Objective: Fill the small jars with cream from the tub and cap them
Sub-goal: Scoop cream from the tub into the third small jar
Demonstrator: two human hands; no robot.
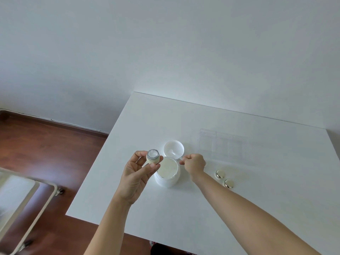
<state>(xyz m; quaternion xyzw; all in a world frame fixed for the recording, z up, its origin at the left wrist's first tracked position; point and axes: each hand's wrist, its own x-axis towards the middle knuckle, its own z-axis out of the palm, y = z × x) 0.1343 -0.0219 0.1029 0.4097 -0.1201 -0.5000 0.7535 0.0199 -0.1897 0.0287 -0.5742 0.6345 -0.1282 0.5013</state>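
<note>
Pinching filled jar, left-hand fingers; right-hand fingers clamped on spatula.

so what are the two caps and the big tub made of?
Caps: mirror-bright pale gold tops, likely metallised plastic or metal; can't tell which. Tub: opaque white with a soft sheen, looks like moulded plastic.
</note>
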